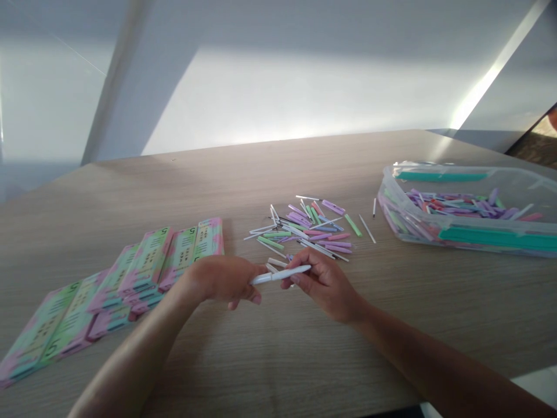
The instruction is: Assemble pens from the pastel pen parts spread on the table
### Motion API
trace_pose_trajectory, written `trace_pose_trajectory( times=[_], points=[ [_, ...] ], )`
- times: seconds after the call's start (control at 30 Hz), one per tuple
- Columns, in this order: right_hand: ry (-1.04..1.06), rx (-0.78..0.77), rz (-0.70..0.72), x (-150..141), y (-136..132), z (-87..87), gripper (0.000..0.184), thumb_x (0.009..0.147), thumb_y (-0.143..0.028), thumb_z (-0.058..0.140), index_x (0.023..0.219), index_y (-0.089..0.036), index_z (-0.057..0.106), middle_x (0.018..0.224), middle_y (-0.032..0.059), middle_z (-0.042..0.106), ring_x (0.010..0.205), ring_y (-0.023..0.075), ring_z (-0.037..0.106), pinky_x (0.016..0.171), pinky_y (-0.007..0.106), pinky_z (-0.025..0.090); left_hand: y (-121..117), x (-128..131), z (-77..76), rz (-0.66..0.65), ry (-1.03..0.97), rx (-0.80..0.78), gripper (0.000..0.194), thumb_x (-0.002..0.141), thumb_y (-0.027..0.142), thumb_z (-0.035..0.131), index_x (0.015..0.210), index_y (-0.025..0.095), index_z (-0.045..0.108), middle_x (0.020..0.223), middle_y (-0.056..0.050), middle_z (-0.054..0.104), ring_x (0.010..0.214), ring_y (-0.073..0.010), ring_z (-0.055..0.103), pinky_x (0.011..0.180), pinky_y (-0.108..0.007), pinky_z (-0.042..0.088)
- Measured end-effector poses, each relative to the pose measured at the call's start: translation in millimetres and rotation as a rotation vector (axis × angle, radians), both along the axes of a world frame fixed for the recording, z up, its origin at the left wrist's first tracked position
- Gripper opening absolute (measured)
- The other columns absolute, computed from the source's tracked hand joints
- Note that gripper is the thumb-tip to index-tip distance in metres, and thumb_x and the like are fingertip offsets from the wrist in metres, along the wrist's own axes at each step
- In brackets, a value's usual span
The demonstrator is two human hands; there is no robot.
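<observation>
The bare left forearm, slim and uncovered, slants up and rightward from the bottom edge of the view to a bent left wrist. Beyond it, the bare left hand has its back turned up and its digits directed to the right, closed in a grip; two tips show along its near side. The bare right forearm enters from the lower right corner and slopes up leftward, the right wrist nearly straight. The bare right hand pinches with curled fingers above and the thumb below, near the left hand but apart from it.
</observation>
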State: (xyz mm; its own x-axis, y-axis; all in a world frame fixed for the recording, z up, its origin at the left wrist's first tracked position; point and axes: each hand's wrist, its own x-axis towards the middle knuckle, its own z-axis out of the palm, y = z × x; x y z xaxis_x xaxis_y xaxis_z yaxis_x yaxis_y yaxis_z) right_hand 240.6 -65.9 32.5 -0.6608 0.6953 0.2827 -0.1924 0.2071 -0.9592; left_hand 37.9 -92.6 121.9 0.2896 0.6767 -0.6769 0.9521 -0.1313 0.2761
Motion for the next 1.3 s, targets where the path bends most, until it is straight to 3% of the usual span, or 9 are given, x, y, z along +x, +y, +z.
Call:
trace_pose_trajectory(
  times=[0.2, 0.4, 0.6, 0.77, 0.87, 1.0, 1.17, 1.3],
  points=[
    [0.0, 0.058, -0.041, -1, -1, -3.8, 0.013, 0.088, -0.026, 0.053, 0.098, -0.018, 0.053, 0.083, 0.0044, 0.064, 0.077, 0.0146, 0.061, 0.069, 0.028, 0.046, 1, 2, 0.3, -0.016, -0.006, -0.037, 0.039, 0.077, 0.025, 0.054, 0.117, 0.026, 0.053, 0.05, 0.006, 0.06, 0.054, -0.0166, 0.06, 0.056, -0.022, 0.042],
    [-0.035, 0.121, -0.045, 0, -2, -2.5, 0.013, 0.089, -0.026, 0.051, 0.099, -0.019, 0.052, 0.082, 0.0033, 0.065, 0.075, 0.0139, 0.06, 0.067, 0.026, 0.045, -1, 5, 2.4, -0.005, -0.013, -0.049, 0.038, 0.077, 0.024, 0.055, 0.115, 0.027, 0.053, 0.051, 0.006, 0.06, 0.053, -0.0162, 0.059, 0.055, -0.022, 0.042],
    [-0.234, 0.356, -0.178, 1, -5, 3.4, 0.011, 0.084, -0.028, 0.057, 0.09, -0.019, 0.058, 0.077, 0.0005, 0.061, 0.07, 0.0126, 0.054, 0.065, 0.024, 0.04, -2, 7, 3.6, 0.001, 0.003, -0.049, 0.037, 0.077, 0.025, 0.056, 0.114, 0.025, 0.054, 0.047, 0.007, 0.057, 0.054, -0.0173, 0.059, 0.056, -0.023, 0.043],
    [-0.31, 0.352, -0.154, -1, -3, 4.5, 0.021, 0.087, -0.036, 0.051, 0.08, -0.017, 0.058, 0.066, -0.001, 0.057, 0.061, 0.0111, 0.051, 0.059, 0.023, 0.038, -3, 8, 3.7, -0.006, 0.001, -0.051, 0.035, 0.077, 0.024, 0.055, 0.112, 0.025, 0.055, 0.048, 0.007, 0.058, 0.056, -0.0171, 0.061, 0.057, -0.022, 0.042],
    [-0.278, 0.305, -0.088, 0, -1, 3.3, 0.023, 0.086, -0.039, 0.053, 0.095, -0.018, 0.057, 0.075, 0.0003, 0.06, 0.065, 0.0121, 0.054, 0.06, 0.023, 0.041, -3, 8, 4.0, -0.009, 0.001, -0.039, 0.034, 0.078, 0.027, 0.055, 0.112, 0.024, 0.055, 0.048, 0.006, 0.059, 0.056, -0.0174, 0.061, 0.056, -0.023, 0.042],
    [-0.181, 0.283, -0.043, 6, -1, 6.3, 0.04, 0.081, -0.033, 0.06, 0.116, -0.02, 0.045, 0.092, 0.0045, 0.061, 0.076, 0.0146, 0.056, 0.066, 0.026, 0.045, -3, 7, 5.3, -0.004, -0.02, -0.054, 0.034, 0.078, 0.024, 0.054, 0.112, 0.023, 0.056, 0.05, 0.005, 0.061, 0.053, -0.0172, 0.06, 0.056, -0.024, 0.042],
    [-0.186, 0.374, -0.094, 8, -3, 11.5, 0.019, 0.083, -0.019, 0.053, 0.101, -0.021, 0.05, 0.088, 0.0039, 0.058, 0.077, 0.0145, 0.054, 0.068, 0.027, 0.044, -4, 8, 5.8, -0.001, -0.005, -0.056, 0.035, 0.077, 0.025, 0.055, 0.111, 0.023, 0.056, 0.046, 0.006, 0.058, 0.054, -0.0175, 0.06, 0.053, -0.023, 0.041],
    [-0.269, 0.446, -0.149, 6, -2, 10.8, 0.005, 0.083, -0.021, 0.054, 0.087, -0.019, 0.055, 0.075, 0.0013, 0.057, 0.068, 0.0132, 0.051, 0.063, 0.025, 0.04, -4, 9, 4.8, -0.015, 0.006, -0.046, 0.034, 0.076, 0.025, 0.055, 0.111, 0.023, 0.056, 0.047, 0.006, 0.059, 0.054, -0.0176, 0.06, 0.053, -0.023, 0.041]
  ],
)
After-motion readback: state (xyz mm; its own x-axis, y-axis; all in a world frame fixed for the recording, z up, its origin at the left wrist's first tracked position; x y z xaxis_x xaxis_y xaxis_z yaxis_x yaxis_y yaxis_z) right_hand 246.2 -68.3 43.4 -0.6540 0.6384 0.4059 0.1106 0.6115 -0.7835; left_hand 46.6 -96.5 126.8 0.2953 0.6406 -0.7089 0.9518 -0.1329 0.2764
